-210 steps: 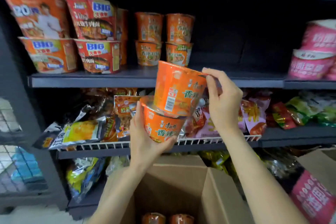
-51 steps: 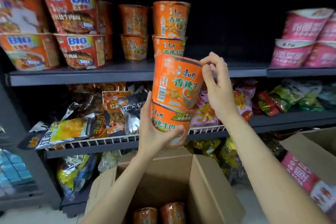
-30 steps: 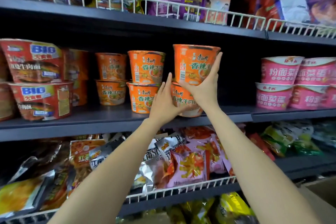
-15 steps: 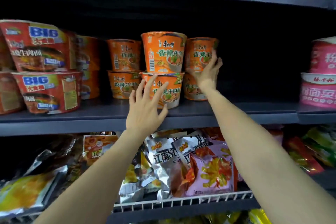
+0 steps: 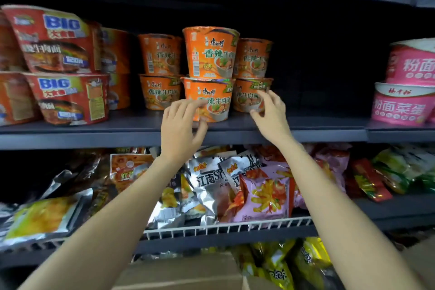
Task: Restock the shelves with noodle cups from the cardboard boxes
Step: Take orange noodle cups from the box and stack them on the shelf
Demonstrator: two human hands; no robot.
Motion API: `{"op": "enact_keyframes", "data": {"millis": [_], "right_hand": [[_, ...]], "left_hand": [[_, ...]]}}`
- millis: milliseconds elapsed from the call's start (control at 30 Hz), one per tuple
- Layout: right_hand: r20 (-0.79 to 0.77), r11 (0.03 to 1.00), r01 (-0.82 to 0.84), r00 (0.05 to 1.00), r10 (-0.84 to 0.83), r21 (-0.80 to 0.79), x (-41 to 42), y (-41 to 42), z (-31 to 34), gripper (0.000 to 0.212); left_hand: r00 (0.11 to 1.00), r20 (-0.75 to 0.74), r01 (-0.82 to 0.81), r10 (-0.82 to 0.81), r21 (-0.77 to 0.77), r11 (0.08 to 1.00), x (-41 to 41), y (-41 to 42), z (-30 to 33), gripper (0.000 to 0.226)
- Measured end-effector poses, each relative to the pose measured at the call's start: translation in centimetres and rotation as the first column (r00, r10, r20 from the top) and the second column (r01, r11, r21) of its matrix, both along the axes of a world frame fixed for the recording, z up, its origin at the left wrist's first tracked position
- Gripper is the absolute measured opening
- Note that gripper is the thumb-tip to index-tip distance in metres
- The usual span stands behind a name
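Observation:
Orange noodle cups stand two high on the dark shelf [image 5: 306, 133]. The front stack has an upper cup [image 5: 210, 53] on a lower cup [image 5: 216, 99]. Behind it to the right is the stack just placed, upper cup [image 5: 253, 57] on lower cup [image 5: 247, 96]; another stack [image 5: 160, 73] stands to the left. My left hand [image 5: 181, 129] hovers in front of the front lower cup, fingers apart, holding nothing. My right hand [image 5: 270, 113] is open just right of the stacks, fingertips near the right lower cup. A cardboard box [image 5: 188, 273] shows at the bottom edge.
Large red "BIG" noodle bowls [image 5: 61, 63] fill the shelf's left. Pink noodle bowls [image 5: 404, 85] stand at the right, with a dark gap of bare shelf between them and the orange cups. Snack bags [image 5: 235, 186] crowd the wire-fronted shelf below.
Both hands lifted the stacked pair of orange cups from over the box onto the shelf, right of the front stack. Both hands have let go and drawn back and down.

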State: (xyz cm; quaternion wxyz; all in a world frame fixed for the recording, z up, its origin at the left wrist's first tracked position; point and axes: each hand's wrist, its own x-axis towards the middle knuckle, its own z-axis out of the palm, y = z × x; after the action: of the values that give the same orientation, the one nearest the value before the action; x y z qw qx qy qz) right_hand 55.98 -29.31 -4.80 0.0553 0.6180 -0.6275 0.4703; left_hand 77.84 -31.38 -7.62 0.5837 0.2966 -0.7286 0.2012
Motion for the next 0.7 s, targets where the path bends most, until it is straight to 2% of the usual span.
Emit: {"op": "enact_keyframes", "data": {"millis": [100,133,200,233,300,367,400,467,600,700], "right_hand": [[0.029,0.979,-0.096,0.994,0.103,-0.179,3.2,6.9,-4.1,0.031],[0.04,0.976,-0.142,0.988,0.151,-0.166,4.2,9.2,-5.8,0.026],[0.032,0.973,-0.228,0.973,0.229,-0.035,5.8,12.6,-9.9,0.021],[0.0,0.968,-0.244,0.97,0.245,0.054,6.4,13.8,-12.2,0.02],[-0.116,0.956,-0.213,0.964,0.239,0.202,7.1,15.2,-16.7,0.02],[-0.276,0.932,-0.117,0.936,0.219,0.342,7.5,15.7,-20.8,0.028],[-0.336,0.907,-0.055,0.918,0.21,0.418,7.4,15.8,-22.4,0.034],[-0.409,0.84,0.076,0.895,0.18,0.537,7.1,16.0,-24.9,0.043],[-0.413,0.802,0.146,0.901,0.135,0.579,7.0,16.9,-27.7,0.046],[-0.357,0.82,0.136,0.93,0.088,0.556,7.0,17.2,-28.7,0.043]], "left_hand": [[0.987,-0.077,0.145,-0.142,0.032,0.989,2.8,4.9,-4.1,0.024],[0.984,-0.077,0.165,-0.158,0.092,0.982,4.4,6.5,-6.3,0.022],[0.989,0.005,0.142,-0.151,0.3,0.943,8.1,9.1,-11.8,0.022],[0.986,0.09,0.089,-0.14,0.425,0.901,10.1,9.9,-14.5,0.025],[0.942,0.306,-0.096,-0.139,0.642,0.761,13.5,10.2,-19.0,0.045],[0.86,0.476,-0.288,-0.183,0.749,0.596,15.6,9.8,-21.8,0.068],[0.842,0.505,-0.346,-0.188,0.774,0.53,15.9,9.5,-22.6,0.07],[0.84,0.516,-0.4,-0.167,0.798,0.45,16.1,9.3,-23.8,0.06],[0.837,0.522,-0.404,-0.164,0.792,0.458,15.7,10.6,-25.7,0.044],[0.869,0.472,-0.383,-0.146,0.83,0.405,15.6,11.3,-25.9,0.037]]}}
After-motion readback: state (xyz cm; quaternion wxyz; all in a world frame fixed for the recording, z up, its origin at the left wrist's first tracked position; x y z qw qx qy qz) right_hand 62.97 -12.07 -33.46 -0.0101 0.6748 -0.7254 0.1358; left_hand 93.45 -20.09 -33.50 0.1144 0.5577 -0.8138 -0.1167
